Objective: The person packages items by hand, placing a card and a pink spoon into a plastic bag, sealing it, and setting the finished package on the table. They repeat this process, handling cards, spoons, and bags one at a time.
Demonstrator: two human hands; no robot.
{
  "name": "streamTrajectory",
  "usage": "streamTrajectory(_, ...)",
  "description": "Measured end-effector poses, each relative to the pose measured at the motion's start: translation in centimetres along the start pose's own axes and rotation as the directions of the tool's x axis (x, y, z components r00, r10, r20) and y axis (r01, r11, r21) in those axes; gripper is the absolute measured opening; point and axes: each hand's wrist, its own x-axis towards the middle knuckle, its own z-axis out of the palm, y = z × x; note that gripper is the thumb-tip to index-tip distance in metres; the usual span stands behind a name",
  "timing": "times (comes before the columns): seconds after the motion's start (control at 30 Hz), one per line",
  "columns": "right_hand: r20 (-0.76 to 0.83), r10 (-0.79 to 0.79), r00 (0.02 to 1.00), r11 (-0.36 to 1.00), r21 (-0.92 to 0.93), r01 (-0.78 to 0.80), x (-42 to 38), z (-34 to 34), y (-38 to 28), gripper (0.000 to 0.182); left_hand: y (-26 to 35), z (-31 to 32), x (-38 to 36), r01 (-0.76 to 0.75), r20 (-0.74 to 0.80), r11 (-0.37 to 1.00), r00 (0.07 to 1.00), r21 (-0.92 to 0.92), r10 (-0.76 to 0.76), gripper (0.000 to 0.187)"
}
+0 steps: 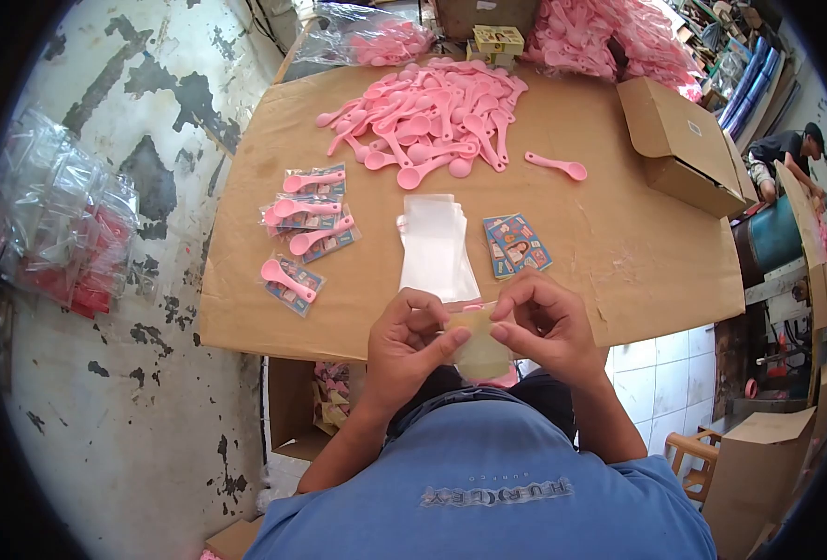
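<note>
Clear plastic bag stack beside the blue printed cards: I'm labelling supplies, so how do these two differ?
Look: the stack of clear, plain plastic bags appears whitish and see-through, while the blue rectangular printed cards carry colourful pictures.
Size: the bags are clearly longer than the cards.
Pose: the bags run nearly straight toward the person, whereas the cards lie more slanted.
Shared: both lie on the brown tabletop, overlapping with uneven edges.

Bright light; dark, curved fisheye edges
</note>
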Motion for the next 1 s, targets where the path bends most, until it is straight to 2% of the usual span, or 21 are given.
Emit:
streamTrajectory(0.03, -0.017, -0.008, 1.0, 0.998, 0.065, 0.009, -0.1, 0.2, 0.5, 0.01, 0.8, 1.0, 0.0, 0.02, -0.032, 0.999, 0.999, -0.036, -0.021, 0.029)
streamTrajectory(0.07, -0.035, -0.011, 0.999, 0.991, 0.132, 0.016, -0.1, 0.5, 1.4, 0.013, 1.3, 1.2, -0.1, 0.048, -0.018, 0.997, 0.999, -0.064, -0.05, 0.049)
streamTrajectory(0.17, -0.117, -0.017, 0.993, 0.964, 0.263, 0.048, -0.1, 1.0, 1.6, 0.022, 0.8, 0.0, -0.2, 0.141, 0.052, 0.986, 0.988, 0.084, -0.146, 0.054)
streamTrajectory(0.3, -0.207, -0.007, 0.978, 0.951, 0.3, 0.07, 0.7, 2.1, 0.3, 0.033, -0.1, -0.8, -0.5, 0.05, 0.035, 0.993, 0.998, 0.105, -0.054, 0.033)
streamTrajectory(0.37, -0.111, 0.01, 0.994, 0.996, -0.083, -0.019, 0.6, 1.5, 0.2, 0.035, 0.5, -1.4, -0.1, -0.089, -0.045, 0.979, 0.994, 0.182, 0.099, 0.03)
streamTrajectory(0.4, -0.067, 0.032, 0.997, 0.96, -0.277, -0.05, 0.6, 1.2, 0.2, 0.036, 1.1, -1.9, 0.1, -0.155, -0.08, 0.962, 0.981, 0.224, 0.176, 0.028)
streamTrajectory(0.47, -0.062, -0.082, 0.995, 0.864, -0.503, 0.04, 0.8, 1.4, 1.8, 0.038, 3.6, -3.8, 1.6, -0.304, -0.17, 0.827, 0.889, 0.473, 0.425, 0.029)
streamTrajectory(0.5, -0.052, -0.136, 0.989, 0.792, -0.606, 0.077, 0.9, 1.5, 2.4, 0.039, 4.8, -6.0, 2.0, -0.278, -0.182, 0.723, 0.854, 0.632, 0.487, 0.031)
streamTrajectory(0.53, -0.052, -0.1, 0.994, 0.772, -0.634, 0.044, 1.1, 1.6, 2.4, 0.035, 6.0, -8.1, 2.5, -0.233, -0.177, 0.594, 0.816, 0.77, 0.551, 0.032)
streamTrajectory(0.63, -0.01, -0.21, 0.978, 0.671, -0.729, 0.137, 2.4, 2.1, 3.3, 0.034, 8.8, -10.0, 4.7, -0.058, -0.244, 0.46, 0.786, 0.886, 0.568, 0.036)
streamTrajectory(0.73, 0.075, -0.206, 0.976, 0.624, -0.758, 0.19, 4.0, 3.0, 3.8, 0.033, 7.6, -10.9, 4.8, -0.166, -0.169, 0.426, 0.745, 0.889, 0.645, 0.041)
streamTrajectory(0.83, 0.133, -0.184, 0.974, 0.609, -0.762, 0.219, 4.7, 4.0, 5.5, 0.032, 5.4, -9.5, 3.5, -0.16, -0.248, 0.617, 0.816, 0.77, 0.522, 0.041)
streamTrajectory(0.87, 0.128, -0.163, 0.978, 0.62, -0.758, 0.203, 4.8, 4.1, 6.0, 0.029, 5.1, -8.8, 2.9, -0.127, -0.25, 0.606, 0.831, 0.785, 0.497, 0.038)
streamTrajectory(1.0, 0.095, -0.137, 0.986, 0.683, -0.711, 0.164, 5.1, 3.9, 6.4, 0.018, 2.9, -7.3, 1.5, -0.041, -0.334, 0.78, 0.889, 0.625, 0.314, 0.025)
